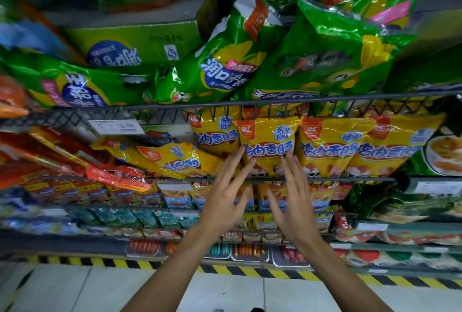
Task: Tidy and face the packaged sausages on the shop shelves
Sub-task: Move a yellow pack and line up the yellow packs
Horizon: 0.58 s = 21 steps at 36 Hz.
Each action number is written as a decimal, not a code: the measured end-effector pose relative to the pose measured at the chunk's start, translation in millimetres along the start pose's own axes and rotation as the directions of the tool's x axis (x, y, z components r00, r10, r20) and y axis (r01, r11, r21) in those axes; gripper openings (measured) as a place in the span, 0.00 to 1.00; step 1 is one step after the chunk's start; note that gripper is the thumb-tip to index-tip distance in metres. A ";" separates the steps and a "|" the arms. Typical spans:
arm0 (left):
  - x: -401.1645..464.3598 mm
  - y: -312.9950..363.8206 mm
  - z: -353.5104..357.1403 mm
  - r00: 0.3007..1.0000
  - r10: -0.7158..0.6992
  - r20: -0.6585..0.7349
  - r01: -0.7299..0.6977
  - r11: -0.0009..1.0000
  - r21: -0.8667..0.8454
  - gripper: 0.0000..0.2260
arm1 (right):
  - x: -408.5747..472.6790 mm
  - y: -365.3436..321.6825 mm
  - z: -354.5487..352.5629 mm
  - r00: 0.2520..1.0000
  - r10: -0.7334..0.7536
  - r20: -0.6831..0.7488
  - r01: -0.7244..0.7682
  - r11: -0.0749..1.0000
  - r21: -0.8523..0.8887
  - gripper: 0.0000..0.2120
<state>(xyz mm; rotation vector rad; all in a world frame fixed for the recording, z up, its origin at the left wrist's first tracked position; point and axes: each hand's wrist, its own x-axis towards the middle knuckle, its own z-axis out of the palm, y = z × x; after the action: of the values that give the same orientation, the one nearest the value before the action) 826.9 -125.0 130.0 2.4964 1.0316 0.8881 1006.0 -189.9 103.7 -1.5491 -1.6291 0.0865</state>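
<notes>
While flanked by flat, open hands: upright glossy yellow sausage pack.

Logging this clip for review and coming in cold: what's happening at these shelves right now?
A person is facing up packaged sausages in a shop. Both hands are raised with straight fingers to one upright yellow sausage pack on the middle shelf: the left hand touches its left edge, the right hand its lower right. Neighbouring yellow packs to the right stand upright, while a tipped yellow pack to the left lies askew. Green packs above are jumbled.
</notes>
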 end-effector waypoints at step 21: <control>-84.8 -58.5 -88.3 0.884 -0.467 0.009 0.463 0.875 -0.142 0.27 | 53.0 -89.9 49.6 0.947 0.066 0.314 -0.117 0.982 0.146 0.34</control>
<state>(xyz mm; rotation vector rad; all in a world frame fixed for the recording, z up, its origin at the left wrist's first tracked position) 692.2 -141.6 133.1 1.9901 1.4419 0.8055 913.2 -141.3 152.6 -1.5401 -1.7384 0.5240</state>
